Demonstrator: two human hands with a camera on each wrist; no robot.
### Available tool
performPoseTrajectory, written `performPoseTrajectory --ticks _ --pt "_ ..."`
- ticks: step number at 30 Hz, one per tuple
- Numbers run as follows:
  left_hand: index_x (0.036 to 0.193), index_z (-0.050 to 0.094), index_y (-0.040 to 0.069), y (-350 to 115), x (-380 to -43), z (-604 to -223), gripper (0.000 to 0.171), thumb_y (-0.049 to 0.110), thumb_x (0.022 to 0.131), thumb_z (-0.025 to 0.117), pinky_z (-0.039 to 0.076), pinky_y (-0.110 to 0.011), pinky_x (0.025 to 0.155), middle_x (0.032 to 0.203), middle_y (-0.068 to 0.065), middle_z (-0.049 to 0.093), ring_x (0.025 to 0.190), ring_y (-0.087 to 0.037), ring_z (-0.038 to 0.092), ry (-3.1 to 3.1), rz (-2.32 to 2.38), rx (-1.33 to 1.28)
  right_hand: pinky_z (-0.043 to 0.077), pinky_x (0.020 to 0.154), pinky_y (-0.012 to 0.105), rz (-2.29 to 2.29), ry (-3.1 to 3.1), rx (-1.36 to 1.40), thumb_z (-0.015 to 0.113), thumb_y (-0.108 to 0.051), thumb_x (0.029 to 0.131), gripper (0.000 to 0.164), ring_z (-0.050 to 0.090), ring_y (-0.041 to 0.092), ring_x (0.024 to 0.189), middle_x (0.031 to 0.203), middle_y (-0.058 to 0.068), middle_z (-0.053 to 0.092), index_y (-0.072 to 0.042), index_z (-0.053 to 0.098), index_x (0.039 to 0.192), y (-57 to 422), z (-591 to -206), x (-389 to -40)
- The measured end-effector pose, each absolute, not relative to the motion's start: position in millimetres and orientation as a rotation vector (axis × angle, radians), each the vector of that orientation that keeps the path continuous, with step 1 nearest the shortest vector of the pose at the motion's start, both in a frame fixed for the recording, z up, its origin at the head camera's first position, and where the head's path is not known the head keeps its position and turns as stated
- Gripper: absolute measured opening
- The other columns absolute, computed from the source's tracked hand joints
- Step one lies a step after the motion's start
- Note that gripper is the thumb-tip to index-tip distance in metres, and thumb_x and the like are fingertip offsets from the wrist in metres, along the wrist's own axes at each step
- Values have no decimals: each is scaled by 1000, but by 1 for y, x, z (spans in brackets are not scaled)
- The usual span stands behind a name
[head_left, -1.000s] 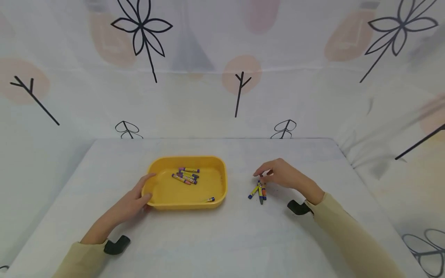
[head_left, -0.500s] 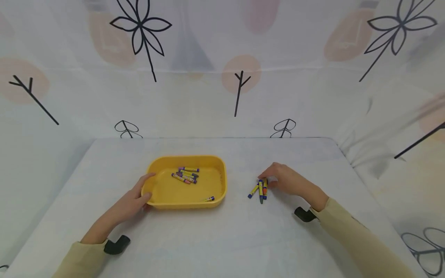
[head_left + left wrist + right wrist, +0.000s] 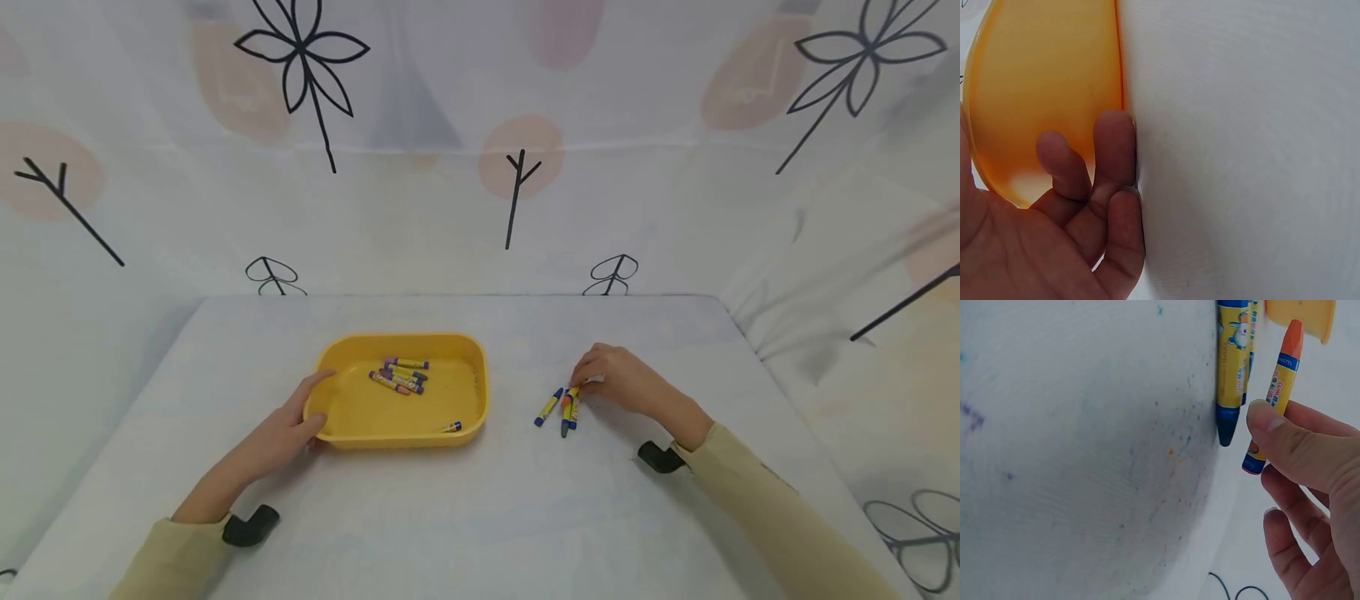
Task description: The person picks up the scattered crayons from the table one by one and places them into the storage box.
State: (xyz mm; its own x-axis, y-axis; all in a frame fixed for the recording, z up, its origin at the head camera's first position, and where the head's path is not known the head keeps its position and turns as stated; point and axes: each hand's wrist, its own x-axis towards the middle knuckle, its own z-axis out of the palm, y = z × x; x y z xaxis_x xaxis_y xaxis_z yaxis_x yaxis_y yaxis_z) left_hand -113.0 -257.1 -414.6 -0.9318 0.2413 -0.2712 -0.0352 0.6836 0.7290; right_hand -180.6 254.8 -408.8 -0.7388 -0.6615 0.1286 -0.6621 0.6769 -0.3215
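Note:
At the left end of a yellow plastic tray (image 3: 348,417), my left hand (image 3: 276,440) holds the wall, thumb at the rim. In the left wrist view, several curled fingers (image 3: 1115,147) lie along the tray's outer side (image 3: 1047,69). My right hand (image 3: 628,385) pinches an orange oil pastel (image 3: 1277,390) between thumb and fingers, its orange tip pointing away from the palm. Under it on the table lie a few more pastels, including a dark-tipped pastel (image 3: 1233,362) and a blue-ended pastel (image 3: 548,408) angled to the left.
Inside the tray lies a cluster of several pastels (image 3: 401,382), with a single pastel (image 3: 452,427) by its front right wall. A white cloth (image 3: 450,517) covers the table, and a patterned curtain (image 3: 420,217) hangs behind. Small colour specks mark the cloth near the right hand.
My right hand has moved slightly right, picked the orange pastel from the small pile and now holds it just above the others. My left hand stays on the tray.

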Motion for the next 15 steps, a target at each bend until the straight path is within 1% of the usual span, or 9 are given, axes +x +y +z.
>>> performPoseTrajectory --ticks 8,11,15 --pt "157 14 22 -258 -113 -414 65 16 100 46 39 -38 68 80 -9 53 71 -23 50 2539 1125 189 52 74 31 540 -2822 1030 86 -4 75 21 59 15 87 92 -7 71 -12 80 93 245 -400 -175" --pt "157 13 23 -259 -114 -415 66 18 101 47 39 -39 71 80 -9 53 72 -23 51 2538 1120 186 52 72 31 551 -2799 963 86 -6 75 22 61 15 86 92 -6 71 -12 80 96 233 -395 -170" --pt "159 11 25 -261 -114 -415 67 23 103 48 38 -40 75 82 -8 54 75 -23 52 2534 1105 169 52 72 33 555 -2789 907 85 -9 78 22 64 19 86 93 -5 71 -12 80 99 215 -386 -166"
